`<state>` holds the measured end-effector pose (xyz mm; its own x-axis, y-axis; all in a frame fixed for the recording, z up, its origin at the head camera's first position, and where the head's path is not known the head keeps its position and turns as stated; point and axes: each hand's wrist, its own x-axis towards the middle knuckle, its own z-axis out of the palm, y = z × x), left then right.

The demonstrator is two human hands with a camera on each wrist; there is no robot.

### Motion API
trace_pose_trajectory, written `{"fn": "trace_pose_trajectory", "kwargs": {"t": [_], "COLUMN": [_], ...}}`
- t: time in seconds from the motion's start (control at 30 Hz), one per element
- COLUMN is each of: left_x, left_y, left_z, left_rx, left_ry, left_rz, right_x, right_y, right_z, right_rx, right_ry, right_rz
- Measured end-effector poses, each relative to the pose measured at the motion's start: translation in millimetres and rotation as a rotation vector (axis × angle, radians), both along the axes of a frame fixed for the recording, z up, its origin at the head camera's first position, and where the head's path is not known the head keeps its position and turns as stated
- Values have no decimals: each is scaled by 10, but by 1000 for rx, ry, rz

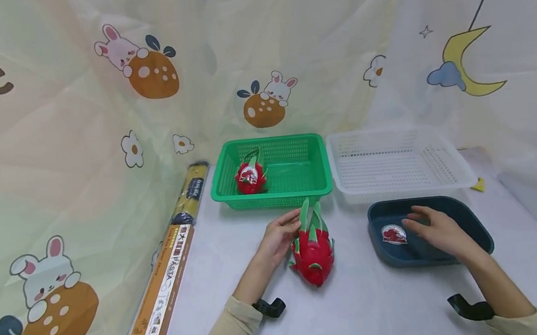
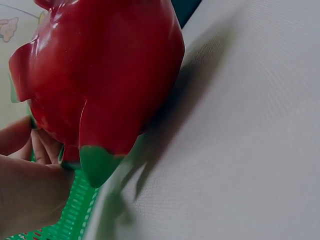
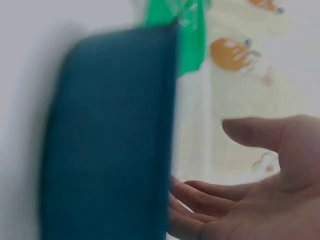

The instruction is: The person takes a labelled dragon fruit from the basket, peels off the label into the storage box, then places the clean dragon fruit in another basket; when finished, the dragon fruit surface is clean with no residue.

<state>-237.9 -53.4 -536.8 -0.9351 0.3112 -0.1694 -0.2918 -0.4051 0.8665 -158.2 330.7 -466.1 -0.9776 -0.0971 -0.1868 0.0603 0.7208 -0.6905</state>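
A red dragon fruit (image 1: 313,255) with green leaf tips is upright over the front middle of the table, its long leaves towards the green basket. My left hand (image 1: 281,238) pinches it near the leafy end, from the left side. Large in the left wrist view, the fruit (image 2: 107,65) casts a shadow on the white cloth. Above the dark blue tray (image 1: 427,204) hovers my right hand (image 1: 436,231), fingers loosely spread around nothing. A red and silver sticker (image 1: 394,234) shows inside that tray at its left. In the right wrist view, fingertips overlap the tray's rim.
At the back, a green basket (image 1: 320,188) holds another dragon fruit (image 1: 250,177). A white basket (image 1: 456,172) stands right of it, behind the blue tray. Along the left edge lie an orange-brown pasta box (image 1: 165,287) and a yellow packet (image 1: 192,192). A printed curtain hangs behind.
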Motion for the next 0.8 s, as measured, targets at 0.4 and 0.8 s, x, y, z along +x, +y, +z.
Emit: {"fn": "trace_pose_trajectory", "kwargs": {"t": [0.4, 0.8], "left_x": [17, 5], "left_y": [-35, -38], "left_z": [23, 9], "left_rx": [-9, -13], "left_ry": [4, 21], "left_rz": [-10, -34], "right_x": [78, -6], "right_y": [-615, -1159], "right_z": [250, -50], "right_rx": [-385, -624], "right_ry": [125, -87], "right_rz": [49, 121]}}
